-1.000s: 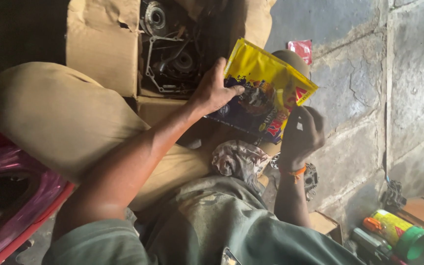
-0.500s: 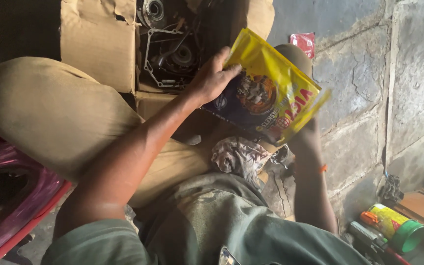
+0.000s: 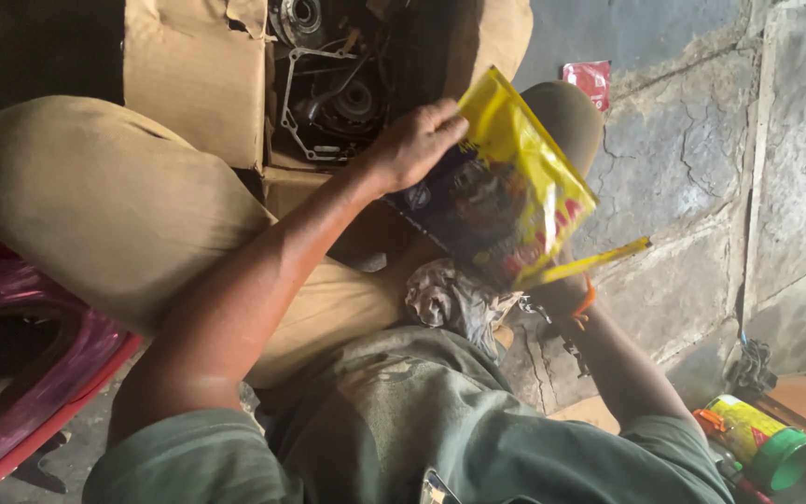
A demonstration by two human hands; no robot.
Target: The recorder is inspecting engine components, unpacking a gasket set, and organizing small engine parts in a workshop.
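Both hands grip yellow packet; right hand mostly hidden.

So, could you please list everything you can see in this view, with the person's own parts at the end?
foil pouch: one, yellow with dark printed face, held up at centre
cardboard box: one, brown, torn, top left
engine parts: several, dark metal, inside the box
rag: one, grey, crumpled, on the lap
red sachet: one, on the stone floor, top right
can: one, yellow with green cap, lower right
plastic chair: one, red-purple, lower left
left hand: grips the pouch's top edge
right hand: mostly hidden under the pouch, supporting its lower end
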